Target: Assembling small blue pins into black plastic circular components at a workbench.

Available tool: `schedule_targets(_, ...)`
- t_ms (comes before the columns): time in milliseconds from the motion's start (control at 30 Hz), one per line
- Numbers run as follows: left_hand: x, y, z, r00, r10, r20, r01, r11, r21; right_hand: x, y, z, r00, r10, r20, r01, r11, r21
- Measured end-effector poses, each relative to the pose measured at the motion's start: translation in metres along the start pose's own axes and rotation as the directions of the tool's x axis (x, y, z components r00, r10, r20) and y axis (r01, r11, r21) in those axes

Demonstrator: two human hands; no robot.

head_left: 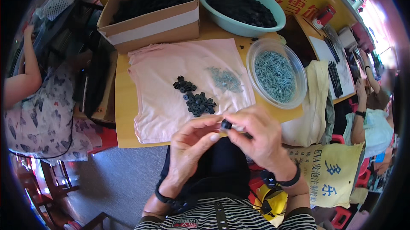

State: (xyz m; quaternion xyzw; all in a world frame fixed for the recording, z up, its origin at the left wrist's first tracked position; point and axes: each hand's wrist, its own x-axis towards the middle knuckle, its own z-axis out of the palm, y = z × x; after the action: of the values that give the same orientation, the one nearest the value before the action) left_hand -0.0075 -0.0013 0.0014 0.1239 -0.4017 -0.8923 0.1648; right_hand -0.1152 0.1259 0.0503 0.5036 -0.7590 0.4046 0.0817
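Note:
In front of my lap, just off the table's near edge, my hands meet at the fingertips. My right hand (pixel 258 134) pinches a small round black part (pixel 226 124) between thumb and forefinger. Curved toward it, my left hand (pixel 190 140) has thumb and forefinger closed in at the part's left side; whatever they grip is too small to name. Beyond them, a pile of similar black parts (pixel 198 102) lies on a pink cloth (pixel 158 114). To its right is a loose scatter of thin silvery metal pieces (pixel 225 79), perhaps screws or pins.
A clear round tub (pixel 301 89) of the same metal pieces stands right of the cloth. Behind are a cardboard box (pixel 153 29) and a pale blue basin (pixel 239 27), both full of black parts. People sit left and right. A yellow-white sack (pixel 337 161) lies at lower right.

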Motion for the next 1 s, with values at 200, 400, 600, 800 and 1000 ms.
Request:
schedule_targets(200,0.024,0.059,-0.045,0.961,0.268,-0.065,-0.099,0.555,0.826,0.096,0.069,-0.047,0.971,0.200,-0.133,-0.222,0.959,-0.178)
schedule_targets(400,0.075,0.079,-0.043,0.994,0.096,0.043,-0.064,0.230,0.971,0.157,0.177,-0.058,0.889,0.450,-0.086,-0.458,0.878,-0.140)
schedule_targets(600,0.103,0.038,-0.068,0.986,0.090,0.140,-0.149,0.106,0.983,0.156,0.136,-0.028,0.973,0.224,0.058,-0.218,0.971,-0.101)
schedule_targets(800,0.106,0.045,-0.048,0.979,0.055,0.196,-0.203,0.212,0.956,0.208,0.092,-0.010,0.980,0.105,0.168,-0.116,0.992,0.053)
schedule_targets(1000,0.147,0.141,-0.026,0.852,0.386,0.354,-0.398,0.039,0.916,0.274,0.088,0.043,0.948,0.144,0.285,-0.204,0.960,0.194)
